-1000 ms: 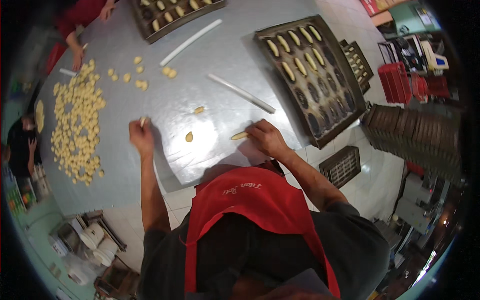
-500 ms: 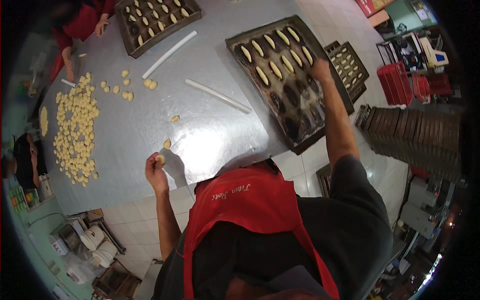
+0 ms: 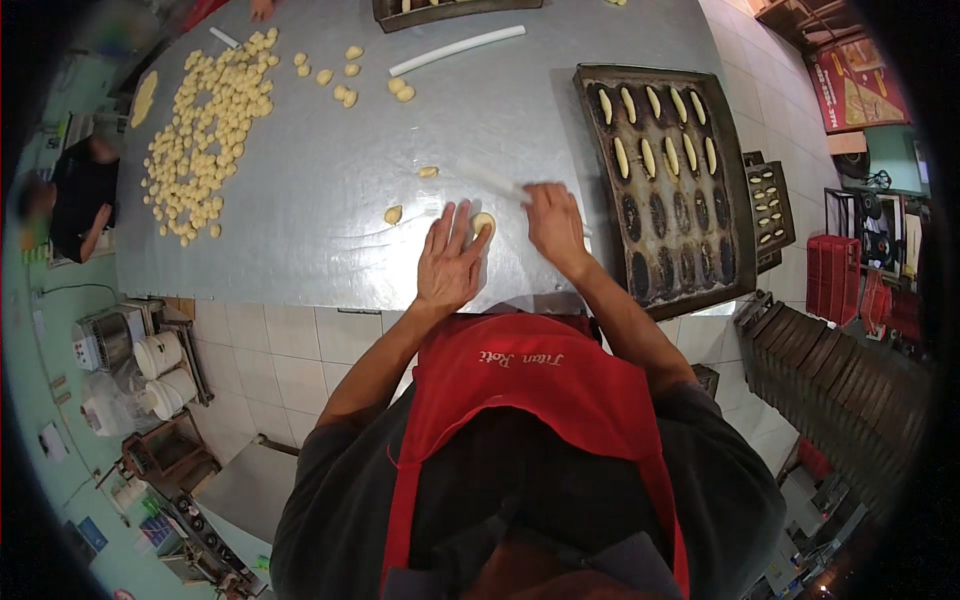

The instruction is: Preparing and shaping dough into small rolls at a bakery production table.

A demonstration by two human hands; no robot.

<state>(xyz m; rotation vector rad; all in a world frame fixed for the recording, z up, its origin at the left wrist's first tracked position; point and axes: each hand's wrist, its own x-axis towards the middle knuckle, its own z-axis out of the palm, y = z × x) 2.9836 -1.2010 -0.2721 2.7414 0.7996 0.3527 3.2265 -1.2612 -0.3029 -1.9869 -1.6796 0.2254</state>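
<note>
My left hand [image 3: 450, 262] lies flat on the metal table with fingers spread, its thumb touching a small round piece of dough [image 3: 483, 221]. To the right of it, my right hand [image 3: 556, 228] is closed round the end of a thin white rolling pin [image 3: 487, 178], which is blurred by motion and points to the upper left. Two other dough pieces lie left of my hands: a rounded one [image 3: 393, 215] and a smaller one [image 3: 428, 172]. Beyond my right hand sits a dark baking tray [image 3: 672, 75], with two rows of slim dough sticks [image 3: 648, 157] above bare hollows.
Many dough balls [image 3: 205, 140] are spread over the table's left side. A second white rolling pin [image 3: 457, 50] lies at the back, near another tray [image 3: 455, 18]. Someone's hand [image 3: 262, 9] shows at the far edge. Stacked trays [image 3: 820, 375] stand on the right.
My right hand has left the tray and taken hold of the nearer rolling pin. My left hand has moved right, setting its dough piece on the table. The view has shifted.
</note>
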